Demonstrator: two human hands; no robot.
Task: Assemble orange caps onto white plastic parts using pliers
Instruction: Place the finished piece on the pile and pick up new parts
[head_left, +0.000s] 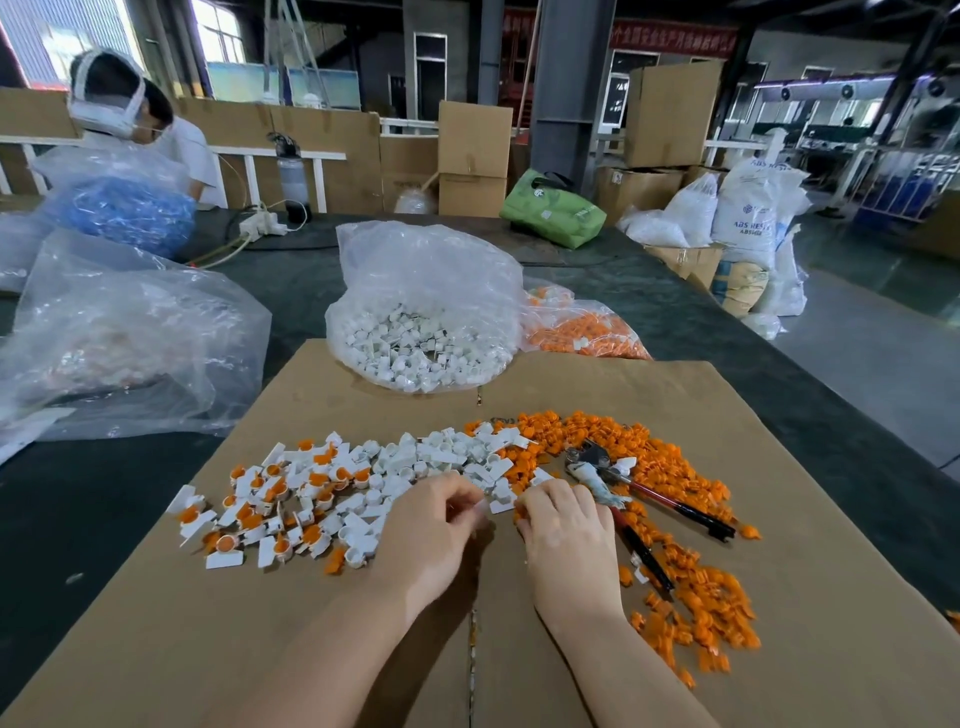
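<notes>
Dozens of small orange caps (675, 525) lie heaped around red-handled pliers (639, 493).

Both hands work over a cardboard sheet (597, 384). Left hand (434, 525) pinches a small white part (480, 506), blurred. Right hand (566, 530), fingers curled, rests among loose orange caps (696, 597); contents unclear. Pliers (631, 483) lie just beside it, red handles apart. Capped pieces (270, 499) lie left. Bag of white parts (423, 312) stands behind.

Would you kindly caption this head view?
Both hands pick parts from white pieces and orange caps; pliers lie unused.
</notes>
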